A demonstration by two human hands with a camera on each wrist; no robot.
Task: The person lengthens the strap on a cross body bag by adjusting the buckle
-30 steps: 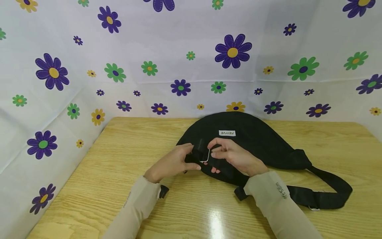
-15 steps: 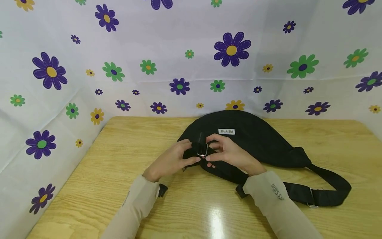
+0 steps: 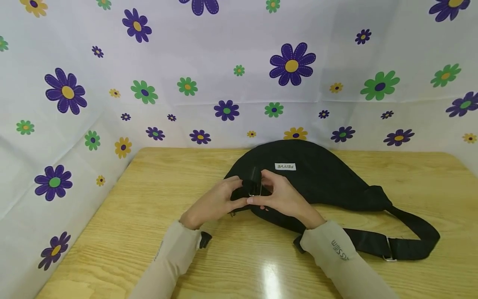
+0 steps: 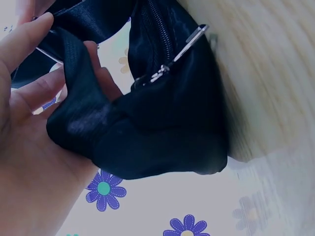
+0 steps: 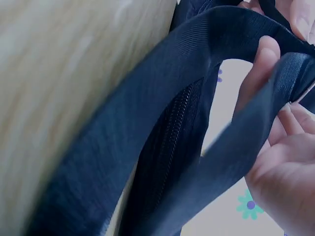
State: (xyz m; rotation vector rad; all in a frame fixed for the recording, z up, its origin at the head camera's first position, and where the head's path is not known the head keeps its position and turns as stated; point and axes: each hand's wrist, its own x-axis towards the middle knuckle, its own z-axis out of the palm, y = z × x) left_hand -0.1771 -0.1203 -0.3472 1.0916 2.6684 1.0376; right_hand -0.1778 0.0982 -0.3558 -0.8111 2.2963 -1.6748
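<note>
A black waist bag (image 3: 321, 178) with a white label lies at the back of the table. Above its near left end, both hands work on its black strap (image 4: 91, 22). My left hand (image 3: 213, 203) pinches the webbing beside a metal slider buckle (image 3: 255, 194). From the other side my right hand (image 3: 287, 197) pinches the strap at this buckle, its thumb close to the left thumb. A short loop of webbing (image 3: 254, 177) stands up between the hands. In the right wrist view, two lengths of strap (image 5: 211, 182) run away from the right hand. Fingers partly hide the buckle.
The wooden table (image 3: 142, 232) ends against a flowered cloth (image 3: 209, 62). More strap (image 3: 414, 248) with a second metal slider (image 3: 389, 251) loops at the right. Dark strap ends (image 3: 204, 239) show beside both sleeves. A metal zipper pull (image 4: 189, 46) hangs on the bag.
The right hand has shifted left, and its thumb now meets the left thumb at the buckle. The buckle has turned and the webbing loop above it stands more upright. The left hand has hardly moved.
</note>
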